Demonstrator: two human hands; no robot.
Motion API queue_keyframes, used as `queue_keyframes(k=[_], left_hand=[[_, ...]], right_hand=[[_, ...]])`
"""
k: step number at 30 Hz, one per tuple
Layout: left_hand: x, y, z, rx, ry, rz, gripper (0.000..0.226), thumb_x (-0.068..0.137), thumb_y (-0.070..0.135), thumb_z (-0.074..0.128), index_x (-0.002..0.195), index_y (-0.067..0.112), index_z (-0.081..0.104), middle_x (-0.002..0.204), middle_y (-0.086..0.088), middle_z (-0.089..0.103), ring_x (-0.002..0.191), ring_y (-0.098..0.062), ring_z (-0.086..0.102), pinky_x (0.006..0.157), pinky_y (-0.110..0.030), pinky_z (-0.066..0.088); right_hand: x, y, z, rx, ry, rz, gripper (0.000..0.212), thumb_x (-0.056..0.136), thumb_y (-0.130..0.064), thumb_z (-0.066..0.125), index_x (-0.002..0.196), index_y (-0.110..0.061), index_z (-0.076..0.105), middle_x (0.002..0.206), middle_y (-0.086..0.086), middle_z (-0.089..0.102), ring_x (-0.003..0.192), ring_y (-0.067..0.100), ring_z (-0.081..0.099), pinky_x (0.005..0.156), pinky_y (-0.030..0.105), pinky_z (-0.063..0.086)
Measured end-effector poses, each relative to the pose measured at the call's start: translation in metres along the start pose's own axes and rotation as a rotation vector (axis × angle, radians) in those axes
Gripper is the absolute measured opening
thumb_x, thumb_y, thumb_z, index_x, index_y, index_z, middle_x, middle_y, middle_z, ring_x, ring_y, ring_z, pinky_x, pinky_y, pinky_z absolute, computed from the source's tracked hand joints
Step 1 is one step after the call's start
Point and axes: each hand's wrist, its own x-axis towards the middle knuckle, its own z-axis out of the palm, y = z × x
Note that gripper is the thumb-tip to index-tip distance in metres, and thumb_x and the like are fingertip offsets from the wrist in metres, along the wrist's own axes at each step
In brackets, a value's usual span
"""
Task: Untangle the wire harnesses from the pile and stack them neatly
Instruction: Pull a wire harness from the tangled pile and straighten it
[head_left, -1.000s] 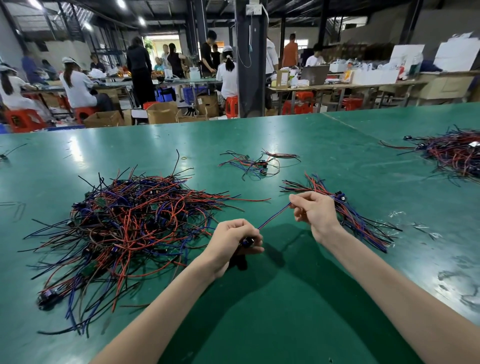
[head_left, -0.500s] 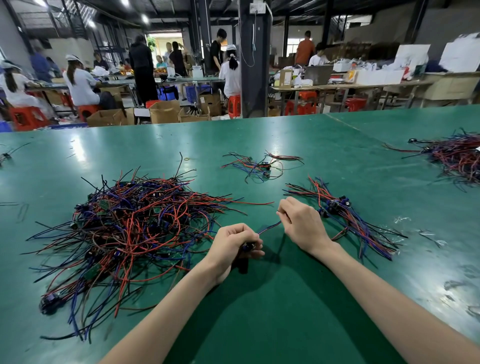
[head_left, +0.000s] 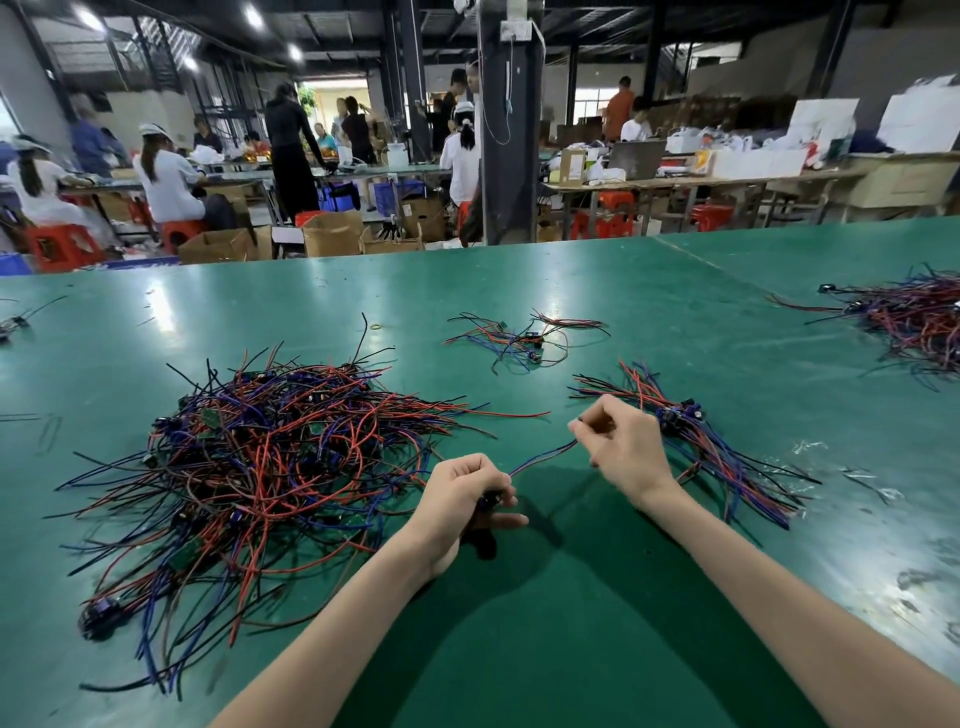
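Observation:
A big tangled pile of red, blue and black wire harnesses (head_left: 249, 467) with small green boards lies on the green table at the left. One harness (head_left: 543, 457) stretches between my hands above the table. My left hand (head_left: 462, 499) grips its dark connector end. My right hand (head_left: 618, 447) pinches the wire ends at its fingertips. Right behind my right hand lies a sorted stack of harnesses (head_left: 717, 441), their wires fanned out both ways.
A small loose bundle of harnesses (head_left: 519, 338) lies further back in the middle, and another pile (head_left: 914, 317) sits at the table's right edge. Scraps of clear plastic (head_left: 810, 447) dot the right side. Beyond the green table (head_left: 571, 623), people work at benches.
My right hand slid back along the wires toward my left hand, then out again to the wire ends, pulling the harness straight. My left hand kept its hold in place.

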Motion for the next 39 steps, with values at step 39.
queue_keyframes(k=[39], left_hand=[[-0.007, 0.005, 0.011, 0.068, -0.122, -0.063, 0.036, 0.088, -0.004, 0.052, 0.055, 0.009, 0.046, 0.056, -0.005, 0.055, 0.051, -0.014, 0.059, 0.058, -0.041, 0.057]], right_hand=[[0.003, -0.01, -0.017, 0.71, 0.042, 0.436, 0.011, 0.08, 0.001, 0.07, 0.072, -0.002, 0.062, 0.053, 0.004, 0.066, 0.032, 0.006, 0.036, 0.034, 0.015, 0.027]])
